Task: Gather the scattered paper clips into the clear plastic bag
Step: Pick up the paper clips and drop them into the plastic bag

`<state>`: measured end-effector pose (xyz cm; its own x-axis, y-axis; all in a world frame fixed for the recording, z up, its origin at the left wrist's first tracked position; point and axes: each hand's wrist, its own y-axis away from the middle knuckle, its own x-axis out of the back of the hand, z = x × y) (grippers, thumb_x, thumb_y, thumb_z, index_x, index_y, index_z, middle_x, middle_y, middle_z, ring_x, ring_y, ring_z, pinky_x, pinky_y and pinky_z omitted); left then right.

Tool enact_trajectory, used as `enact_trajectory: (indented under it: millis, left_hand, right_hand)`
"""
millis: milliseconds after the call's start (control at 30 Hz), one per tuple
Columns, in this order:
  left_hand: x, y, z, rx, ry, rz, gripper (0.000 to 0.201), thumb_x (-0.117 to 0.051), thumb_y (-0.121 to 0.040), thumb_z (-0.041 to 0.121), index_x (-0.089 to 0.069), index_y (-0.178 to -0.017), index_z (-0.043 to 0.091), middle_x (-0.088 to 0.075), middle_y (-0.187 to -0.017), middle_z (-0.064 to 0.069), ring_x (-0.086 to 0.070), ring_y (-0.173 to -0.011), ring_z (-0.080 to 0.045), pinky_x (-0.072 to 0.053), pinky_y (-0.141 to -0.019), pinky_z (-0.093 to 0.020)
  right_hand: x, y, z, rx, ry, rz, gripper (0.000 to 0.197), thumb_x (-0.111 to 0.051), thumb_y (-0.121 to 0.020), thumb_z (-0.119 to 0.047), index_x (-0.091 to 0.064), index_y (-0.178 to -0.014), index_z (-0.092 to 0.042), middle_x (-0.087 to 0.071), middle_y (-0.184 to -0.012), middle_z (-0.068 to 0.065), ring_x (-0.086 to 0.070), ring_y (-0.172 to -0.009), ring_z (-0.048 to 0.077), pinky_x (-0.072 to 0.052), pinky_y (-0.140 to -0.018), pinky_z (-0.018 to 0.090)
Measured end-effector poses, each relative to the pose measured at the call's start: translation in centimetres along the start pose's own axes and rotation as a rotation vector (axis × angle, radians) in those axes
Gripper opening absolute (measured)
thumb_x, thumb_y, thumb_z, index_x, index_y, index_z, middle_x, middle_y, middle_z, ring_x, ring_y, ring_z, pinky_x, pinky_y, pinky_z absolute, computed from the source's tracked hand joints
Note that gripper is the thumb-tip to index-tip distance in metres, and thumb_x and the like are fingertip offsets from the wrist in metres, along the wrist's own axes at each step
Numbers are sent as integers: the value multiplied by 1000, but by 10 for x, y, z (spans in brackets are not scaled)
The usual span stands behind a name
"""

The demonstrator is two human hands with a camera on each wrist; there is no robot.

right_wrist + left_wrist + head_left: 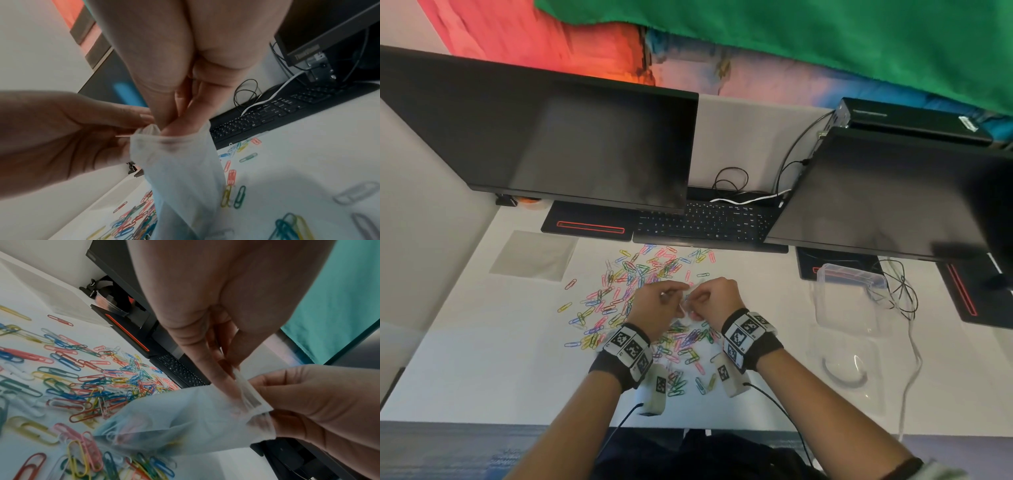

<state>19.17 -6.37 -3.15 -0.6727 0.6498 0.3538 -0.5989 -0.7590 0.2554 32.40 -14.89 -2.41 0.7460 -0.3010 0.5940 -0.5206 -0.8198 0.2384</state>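
Observation:
Many coloured paper clips [626,284] [92,386] [133,219] lie scattered over the white desk [482,359]. Above the middle of the pile, both hands hold the small clear plastic bag [686,311] [174,418] [180,170] by its top edge. My left hand [671,298] [232,376] pinches one side of the bag's mouth. My right hand [698,298] [170,128] pinches the other side. The bag hangs down, limp and slightly twisted, and I cannot tell whether any clips are inside it.
A black keyboard [705,222] and two dark monitors [568,144] [893,198] stand behind the pile. A clear plastic box [849,294] and its lid [846,370] sit to the right, near loose cables [900,287]. A flat grey sheet [534,255] lies at the left.

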Motion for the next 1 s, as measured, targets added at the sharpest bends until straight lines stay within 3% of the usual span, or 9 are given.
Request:
enact_trajectory:
  millis: [133,300,367,467,567,633,700,867,1000]
  left_hand:
    - [2,-1,4,-21,-6,1,21,-58,-96,3,-74,-102,16,-72,-73,-4,-72,-58,-11,-59,-61,-19]
    - [8,-7,5,-30,-27,24,22,-59,-96,5,-75,-103,18,-74,-77,-5,-74,-62,-19,-63,-68,-33]
    - [14,-7,7,-36,-48,39,21,-58,-97,6,-75,-104,17,-74,-77,-4,-73,-62,-18,-64,-68,-34]
    - [27,-5,11,-38,-67,76,23,-58,-97,6,-75,-105,18,-73,-87,-1,-72,-61,-11,-62,-61,-26]
    - [43,-3,12,-48,-50,113,24,-58,-96,6,-76,-106,18,-74,-97,-2,-74,-68,-17,-64,-66,-34]
    - [52,0,11,-48,-38,137,23,-59,-96,6,-76,-105,17,-74,-93,-2,-74,-66,-18,-64,-66,-33]
    - [59,3,9,-47,-26,153,22,-59,-96,5,-76,-103,17,-74,-86,-3,-73,-62,-18,-63,-64,-29]
    - [60,11,2,-36,-30,154,28,-58,-96,2,-75,-97,25,-71,-77,1,-72,-61,-24,-62,-62,-27]
    - [58,15,-5,-17,-35,151,27,-58,-96,6,-76,-98,25,-74,-85,-6,-74,-65,-29,-64,-69,-38]
  right_hand:
    - [3,-3,-1,143,128,-19,13,-67,-82,-7,-79,-76,-9,-68,-60,-5,-52,-48,-6,-37,-61,6]
    - [8,-1,-2,287,50,-86,15,-65,-87,-12,-78,-93,-16,-76,-89,-2,-67,-78,4,-52,-76,12]
    - [18,-1,5,260,-64,-29,15,-67,-86,-11,-77,-94,-19,-75,-91,-6,-68,-80,2,-54,-75,15]
    - [41,0,29,73,-154,-80,23,-74,-81,-17,-72,-103,-24,-71,-94,-5,-68,-83,15,-60,-71,26]
    - [50,11,68,-212,64,-323,72,-87,-63,-33,-55,-127,-30,-61,-107,-6,-66,-87,16,-59,-78,31]
    - [43,22,91,-221,341,-446,115,-91,-50,-46,-31,-146,-28,-47,-115,-6,-58,-92,12,-53,-84,27]
    - [29,34,105,-134,454,-488,136,-91,-46,-50,-10,-152,-25,-35,-119,-2,-46,-95,10,-46,-88,22]
    - [-19,44,101,91,418,-459,138,-90,-48,-47,-2,-153,-24,-29,-121,0,-44,-88,12,-45,-82,19]
    - [-38,35,97,102,287,-339,119,-88,-58,-42,-19,-152,-19,-33,-114,0,-50,-76,13,-49,-71,16]
